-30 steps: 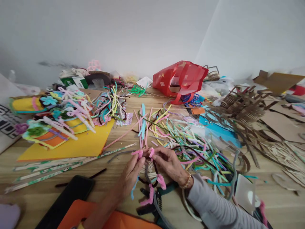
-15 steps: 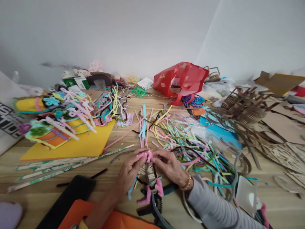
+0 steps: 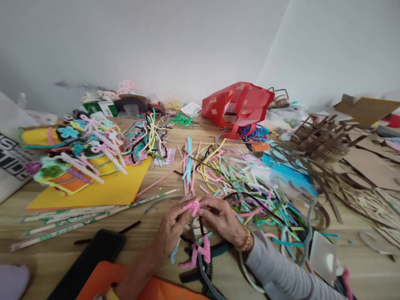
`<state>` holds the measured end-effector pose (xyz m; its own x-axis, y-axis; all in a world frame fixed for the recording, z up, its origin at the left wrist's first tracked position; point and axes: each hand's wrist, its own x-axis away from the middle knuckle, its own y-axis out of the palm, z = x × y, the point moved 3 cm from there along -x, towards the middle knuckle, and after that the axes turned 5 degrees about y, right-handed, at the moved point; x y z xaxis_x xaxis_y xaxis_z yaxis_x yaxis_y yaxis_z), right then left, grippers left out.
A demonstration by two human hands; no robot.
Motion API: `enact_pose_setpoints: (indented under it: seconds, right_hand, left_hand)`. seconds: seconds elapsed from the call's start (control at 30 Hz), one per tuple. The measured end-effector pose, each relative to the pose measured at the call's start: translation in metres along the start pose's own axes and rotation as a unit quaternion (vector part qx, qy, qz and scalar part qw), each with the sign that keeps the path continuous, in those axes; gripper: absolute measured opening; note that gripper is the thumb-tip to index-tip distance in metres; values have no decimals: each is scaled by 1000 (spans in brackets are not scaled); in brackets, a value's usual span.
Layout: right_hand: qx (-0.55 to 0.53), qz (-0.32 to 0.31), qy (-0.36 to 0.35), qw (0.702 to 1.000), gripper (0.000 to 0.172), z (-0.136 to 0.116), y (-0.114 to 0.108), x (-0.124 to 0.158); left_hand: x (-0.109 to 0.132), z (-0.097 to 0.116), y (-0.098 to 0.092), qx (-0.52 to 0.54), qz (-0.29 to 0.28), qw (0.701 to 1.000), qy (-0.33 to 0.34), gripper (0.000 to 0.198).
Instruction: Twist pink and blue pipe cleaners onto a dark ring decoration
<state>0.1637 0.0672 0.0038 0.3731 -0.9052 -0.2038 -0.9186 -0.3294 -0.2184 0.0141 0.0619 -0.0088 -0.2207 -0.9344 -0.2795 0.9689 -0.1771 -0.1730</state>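
Note:
Between both hands, near the table's front, is a small pink fuzzy piece [image 3: 194, 206]. My left hand [image 3: 175, 218] pinches its left side, fingers bent round it. From the right, my right hand [image 3: 220, 216] grips the same piece with thumb and fingertips close to the left ones. Grey and dark brown stems hang below the fingers, with more pink fuzzy pieces [image 3: 204, 249] at their lower part. A light blue stem end [image 3: 174, 253] shows under my left hand. Dark tools, partly hidden, lie beneath the hanging stems.
Many coloured fuzzy stems [image 3: 250, 187] are heaped to the right. At the left, flower-decorated pieces [image 3: 75, 154] rest on yellow sheets [image 3: 106, 193]. A black phone [image 3: 90, 262] and orange sheet [image 3: 168, 289] lie in front. Behind are a red bag [image 3: 239, 104] and small brown baskets [image 3: 325, 139].
The pink piece between the fingertips has turned slightly, and the hanging pink pieces have shifted a little left. Both hands keep their grip.

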Motion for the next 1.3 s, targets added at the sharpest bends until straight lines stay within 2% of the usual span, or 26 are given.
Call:
enact_pose_setpoints:
  seconds: [0.23,0.53,0.67,0.87,1.13,1.3]
  right_hand:
    - [9,-5,-32,999,21,-7,1,-2]
    - [55,-3,4,998,23,-4,0,0]
    - [65,18,16,998,22,-2,-1,0]
    - [54,40,62,996,23,-2,0,2]
    - [94,52,50,993,20,-10,-1,3]
    - [103,52,73,991,17,-5,-4,2]
  left_hand:
    - [4,-3,2,5,1,1000,-31,29]
    - [6,-3,1,31,3,996,-87,30]
    - [5,-2,0,28,1,995,-93,29]
    - [4,1,-2,7,31,995,-92,26]
    - [-1,14,-6,12,54,992,-110,27]
    - [-2,10,-5,35,40,989,-138,28]
